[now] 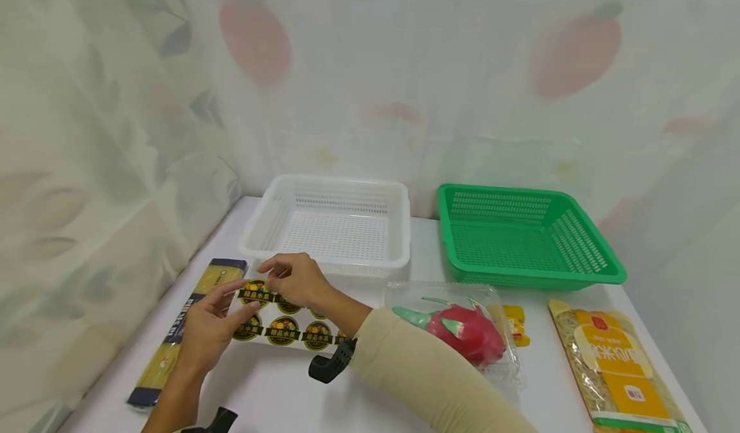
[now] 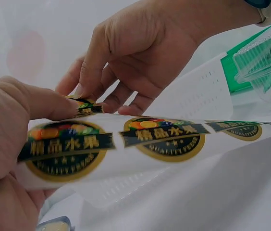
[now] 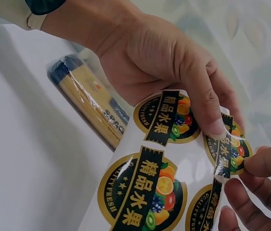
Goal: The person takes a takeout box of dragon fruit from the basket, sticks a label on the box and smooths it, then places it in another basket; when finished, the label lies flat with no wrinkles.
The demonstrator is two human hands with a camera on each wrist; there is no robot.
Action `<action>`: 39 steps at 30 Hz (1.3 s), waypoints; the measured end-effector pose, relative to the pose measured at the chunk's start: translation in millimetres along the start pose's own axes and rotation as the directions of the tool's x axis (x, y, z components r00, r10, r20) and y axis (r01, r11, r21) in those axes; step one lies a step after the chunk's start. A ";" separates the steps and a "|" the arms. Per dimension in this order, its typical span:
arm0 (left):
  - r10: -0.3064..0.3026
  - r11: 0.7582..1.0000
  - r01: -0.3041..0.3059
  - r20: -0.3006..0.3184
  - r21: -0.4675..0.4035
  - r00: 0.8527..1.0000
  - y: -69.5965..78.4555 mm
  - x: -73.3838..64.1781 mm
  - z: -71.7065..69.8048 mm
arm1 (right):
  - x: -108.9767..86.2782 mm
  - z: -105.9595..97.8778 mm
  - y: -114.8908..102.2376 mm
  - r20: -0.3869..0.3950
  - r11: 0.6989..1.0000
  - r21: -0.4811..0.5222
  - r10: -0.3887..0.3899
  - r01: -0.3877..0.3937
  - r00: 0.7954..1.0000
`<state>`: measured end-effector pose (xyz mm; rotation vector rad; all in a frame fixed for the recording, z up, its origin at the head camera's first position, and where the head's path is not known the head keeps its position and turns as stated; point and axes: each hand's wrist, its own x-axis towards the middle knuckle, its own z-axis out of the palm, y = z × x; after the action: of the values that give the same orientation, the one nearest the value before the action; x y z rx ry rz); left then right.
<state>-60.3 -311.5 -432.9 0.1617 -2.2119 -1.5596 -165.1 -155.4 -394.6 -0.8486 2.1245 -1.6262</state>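
Note:
A white sheet of round black-and-gold fruit stickers is held above the table, tilted. My left hand grips its left end, with the thumb on the printed face, as the right wrist view shows. My right hand is at the far left corner of the sheet. In the right wrist view its thumb and a finger pinch the edge of the corner sticker, which looks partly lifted. The right hand also shows in the left wrist view, beyond the sheet.
A long spaghetti packet lies at left. Behind stand a white basket and a green basket. A red dragon fruit sits in a clear plastic box. Right are a small yellow packet and a noodle bag.

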 end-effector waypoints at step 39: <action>-0.116 0.978 0.109 0.031 0.179 0.993 -9.2 7.6 -4.5 | -16.0 -27.1 -0.8 -0.048 0.992 0.053 -0.116 0.118 0.992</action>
<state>-66.7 -321.2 -438.0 0.3150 -2.4115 -1.4327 -168.6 -124.9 -387.4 -0.9435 2.0838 -1.7699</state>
